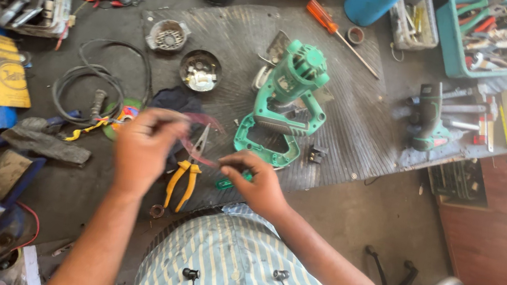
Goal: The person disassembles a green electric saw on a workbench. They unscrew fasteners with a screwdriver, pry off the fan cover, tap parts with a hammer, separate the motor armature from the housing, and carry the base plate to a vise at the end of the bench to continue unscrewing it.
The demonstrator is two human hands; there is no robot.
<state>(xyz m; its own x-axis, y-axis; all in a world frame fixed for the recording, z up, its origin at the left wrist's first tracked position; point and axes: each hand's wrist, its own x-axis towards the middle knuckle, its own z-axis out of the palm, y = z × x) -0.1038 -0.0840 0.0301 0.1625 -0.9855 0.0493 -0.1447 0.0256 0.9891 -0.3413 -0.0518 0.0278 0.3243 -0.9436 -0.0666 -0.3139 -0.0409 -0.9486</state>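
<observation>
both hands pinching a thin reddish strip over the surface, just below the green power tool body [293,89].

left hand [143,147] has fingertips closed on one end of the reddish strip [197,148], right hand [258,182] pinches the other end; the strip looks pulled between them, likely held up off the clutter to be worked, but motion blur hides the exact grip. strip sits below-left of the green tool, right above the yellow-handled pliers [183,179], which lie within easy reach. green handle shell [266,144] lies split off, touching the tool's lower edge. small round dish of parts [201,70] sits left of the tool, orange-handled screwdriver [337,29] above-right of it, coiled black cable [88,81] far left.
</observation>
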